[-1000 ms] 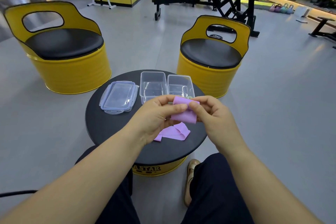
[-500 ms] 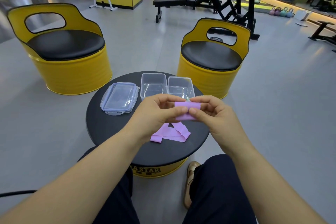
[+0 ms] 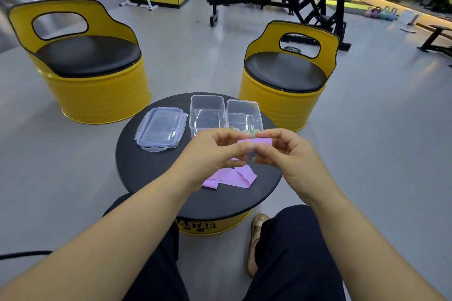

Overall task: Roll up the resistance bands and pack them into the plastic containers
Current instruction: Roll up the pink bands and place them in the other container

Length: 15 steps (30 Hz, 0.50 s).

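Rolling band (image 3: 259,141): left hand (image 3: 215,154), right hand (image 3: 283,156) both pinch rolled end above desk (image 3: 137,171); tail (image 3: 234,177) lies on desk. Risk: slack pinch, springy band unwinds before reaching 2 containers (image 3: 207,107) at desk's far side.

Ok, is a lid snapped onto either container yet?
No, the lid lies on the table beside the left container, which stands open like the right container.
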Each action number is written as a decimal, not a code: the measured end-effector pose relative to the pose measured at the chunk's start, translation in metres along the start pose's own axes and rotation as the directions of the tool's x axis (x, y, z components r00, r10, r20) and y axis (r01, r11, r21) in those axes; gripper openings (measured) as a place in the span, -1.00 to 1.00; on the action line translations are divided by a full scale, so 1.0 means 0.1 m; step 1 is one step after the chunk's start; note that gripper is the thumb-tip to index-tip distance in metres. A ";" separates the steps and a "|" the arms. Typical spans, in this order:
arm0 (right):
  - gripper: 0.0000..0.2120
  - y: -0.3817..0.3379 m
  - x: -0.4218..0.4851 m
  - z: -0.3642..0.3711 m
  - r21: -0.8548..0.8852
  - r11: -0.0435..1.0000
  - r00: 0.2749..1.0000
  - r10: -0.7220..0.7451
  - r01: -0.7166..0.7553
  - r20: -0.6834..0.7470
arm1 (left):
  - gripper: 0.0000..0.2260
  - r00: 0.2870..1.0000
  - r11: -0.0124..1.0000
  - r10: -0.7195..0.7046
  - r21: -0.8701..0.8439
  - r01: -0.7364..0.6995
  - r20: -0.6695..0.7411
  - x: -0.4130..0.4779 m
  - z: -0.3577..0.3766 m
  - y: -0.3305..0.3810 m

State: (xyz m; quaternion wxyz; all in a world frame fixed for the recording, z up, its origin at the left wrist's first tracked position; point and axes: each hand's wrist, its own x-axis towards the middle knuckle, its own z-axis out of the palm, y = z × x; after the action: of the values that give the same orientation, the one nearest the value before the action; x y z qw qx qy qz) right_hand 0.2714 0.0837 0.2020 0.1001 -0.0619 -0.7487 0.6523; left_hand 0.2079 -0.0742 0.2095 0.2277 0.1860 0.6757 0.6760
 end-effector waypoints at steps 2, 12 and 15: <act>-0.83 0.02 0.01 -0.01 -0.022 1.000 1.000 -0.005 0.005 0.020 | -0.90 1.000 0.999 -0.025 0.022 0.025 -0.004 0.02 -0.04 -0.02; -0.75 0.28 0.10 0.11 -0.107 0.992 0.995 0.076 -0.069 0.065 | -0.83 0.996 0.902 -0.051 0.432 0.015 0.073 0.18 -0.23 -0.16; -0.78 0.41 0.19 0.17 -0.006 0.985 0.984 0.174 -0.174 0.026 | -0.84 0.999 0.867 -0.010 0.499 -0.009 0.035 0.24 -0.26 -0.30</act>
State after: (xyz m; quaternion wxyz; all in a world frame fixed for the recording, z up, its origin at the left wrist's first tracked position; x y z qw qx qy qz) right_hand 0.2475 0.0777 0.1602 0.0327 -0.1184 -0.7429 0.6580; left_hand 0.1752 -0.0822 0.1781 0.1847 0.2506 0.8231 0.4749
